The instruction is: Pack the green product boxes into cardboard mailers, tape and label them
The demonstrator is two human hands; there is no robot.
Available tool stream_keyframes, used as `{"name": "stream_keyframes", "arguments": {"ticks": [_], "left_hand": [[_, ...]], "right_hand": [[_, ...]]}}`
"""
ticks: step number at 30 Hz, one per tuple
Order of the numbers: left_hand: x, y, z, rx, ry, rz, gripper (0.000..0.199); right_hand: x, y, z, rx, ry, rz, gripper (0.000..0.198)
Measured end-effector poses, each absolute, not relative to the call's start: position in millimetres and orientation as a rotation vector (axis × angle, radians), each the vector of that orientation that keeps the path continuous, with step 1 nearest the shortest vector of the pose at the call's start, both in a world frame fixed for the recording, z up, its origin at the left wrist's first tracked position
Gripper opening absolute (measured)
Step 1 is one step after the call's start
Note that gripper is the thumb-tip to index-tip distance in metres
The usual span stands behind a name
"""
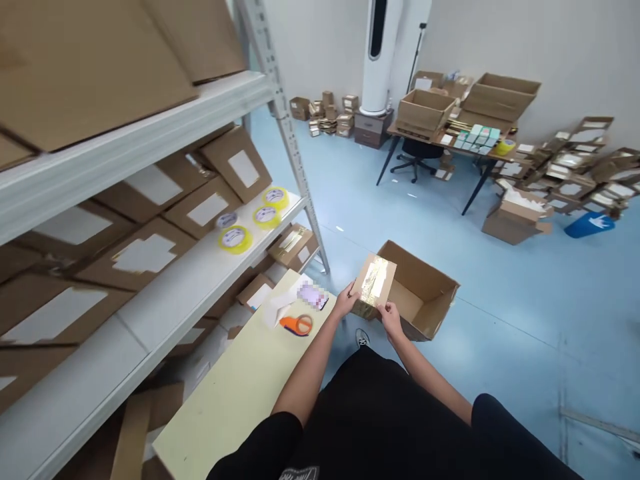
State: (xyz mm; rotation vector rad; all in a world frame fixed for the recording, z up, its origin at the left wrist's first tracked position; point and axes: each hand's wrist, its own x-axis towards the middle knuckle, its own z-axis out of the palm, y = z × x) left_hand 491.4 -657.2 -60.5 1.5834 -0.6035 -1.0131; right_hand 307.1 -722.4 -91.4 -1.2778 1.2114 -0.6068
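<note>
Between my two hands is a small cardboard box [374, 280] with shiny clear tape and a white label on its top face. My left hand [346, 300] grips its left edge. At its lower right corner, the fingers of my right hand [390, 319] are pinched on the cardboard. Behind and below it, a large open carton [425, 297] stands on the floor; its visible inside shows bare cardboard. To the left, an orange tape dispenser [296, 325] lies on the pale yellow table [235, 380], near a phone [313, 295] and crumpled white paper [279, 307].
A metal shelf [200, 260] on the left holds labelled cartons and several tape rolls [235, 239]. At the back, a desk [425, 137] carries open boxes and green-white packs. Boxes [570, 180] pile up at right, near a blue bin [590, 225]. A white tower unit [383, 60] stands by the wall.
</note>
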Motion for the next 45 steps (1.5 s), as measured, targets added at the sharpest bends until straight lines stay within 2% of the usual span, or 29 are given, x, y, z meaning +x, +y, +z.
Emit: {"name": "stream_keyframes", "arguments": {"ticks": [5, 9, 13, 21, 32, 39, 45], "left_hand": [[502, -752, -71, 1.605, -0.704, -1.087, 0.065], [533, -792, -62, 1.792, -0.64, -0.923, 0.072], [566, -790, -51, 1.801, -0.583, -0.766, 0.069], [584, -741, -38, 1.787, -0.424, -0.609, 0.059], [571, -603, -15, 1.762, -0.347, -0.372, 0.044], [560, -455, -2, 1.762, -0.135, -0.192, 0.046], [538, -320, -21, 1.715, 0.133, -0.054, 0.046]], "right_hand": [[305, -790, -98, -1.291, 1.338, -0.625, 0.048], [319, -826, -95, -1.363, 1.371, -0.584, 0.053], [335, -838, -92, -1.457, 1.284, -0.542, 0.058], [371, -824, -84, -1.494, 1.07, -0.566, 0.053], [444, -744, -43, -1.699, 0.71, -0.419, 0.057], [490, -632, -14, -1.776, 0.426, -0.292, 0.061], [505, -541, -17, -1.841, 0.262, -0.135, 0.063]]}}
